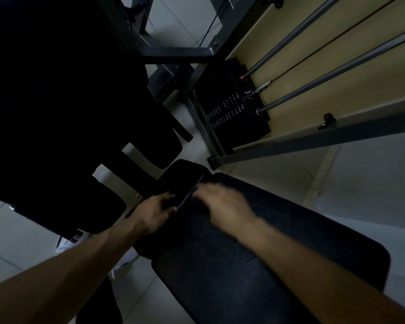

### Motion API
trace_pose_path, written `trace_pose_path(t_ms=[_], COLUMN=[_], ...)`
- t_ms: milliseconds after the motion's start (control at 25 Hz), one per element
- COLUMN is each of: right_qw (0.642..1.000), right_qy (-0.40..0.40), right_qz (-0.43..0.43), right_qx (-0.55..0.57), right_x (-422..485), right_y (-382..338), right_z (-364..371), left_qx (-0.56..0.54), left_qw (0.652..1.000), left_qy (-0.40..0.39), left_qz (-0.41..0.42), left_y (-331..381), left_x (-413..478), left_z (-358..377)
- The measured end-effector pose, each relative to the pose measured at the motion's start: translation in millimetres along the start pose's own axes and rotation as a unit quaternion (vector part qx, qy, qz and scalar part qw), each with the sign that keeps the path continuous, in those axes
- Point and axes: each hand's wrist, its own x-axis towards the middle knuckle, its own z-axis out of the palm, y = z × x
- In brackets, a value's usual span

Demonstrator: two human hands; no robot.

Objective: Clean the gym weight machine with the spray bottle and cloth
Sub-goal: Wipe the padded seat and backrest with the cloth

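In dim light, the weight machine's black padded seat (267, 242) fills the lower middle. My left hand (154, 213) grips the near end of a dark flat object (185, 183) with a shiny edge, at the seat's far end. I cannot tell what that object is. My right hand (222, 204) is motion-blurred just right of it, over the seat, fingers stretched toward the object. Whether they touch it is unclear. No spray bottle or cloth can be made out.
Large black pads (56, 101) loom at the left. The weight stack (232, 108) with guide rods (337, 73) stands at the back by a beige wall. Grey frame bars (313, 139) cross the tiled floor. A pale thing (63, 249) lies on the floor, partly hidden.
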Motion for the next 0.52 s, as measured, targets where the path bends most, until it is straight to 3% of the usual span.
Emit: trace_pose_path(t_ms=[80, 160, 240, 400, 520], right_qw=[0.993, 0.990, 0.997, 0.979, 0.988], right_qy=[0.050, 0.071, 0.042, -0.096, -0.081], right_qz=[0.105, 0.120, 0.064, -0.162, -0.128], right_qx=[0.017, 0.020, 0.024, 0.074, 0.037], right_x=[15, 15, 0, -55, -53], right_y=[43, 47, 9, -83, -63], right_z=[-17, -18, -1, 40, 25], left_qx=[0.007, 0.013, 0.005, -0.032, -0.066], left_qw=[1.000, 1.000, 1.000, 0.999, 0.997], left_qy=[-0.014, -0.009, -0.004, -0.021, -0.033], left_qz=[-0.016, -0.020, -0.009, 0.002, -0.008], left_y=[5, 6, 3, -1, 5], left_x=[-4, -4, -3, -7, -12], left_z=[4, 5, 2, -1, 0])
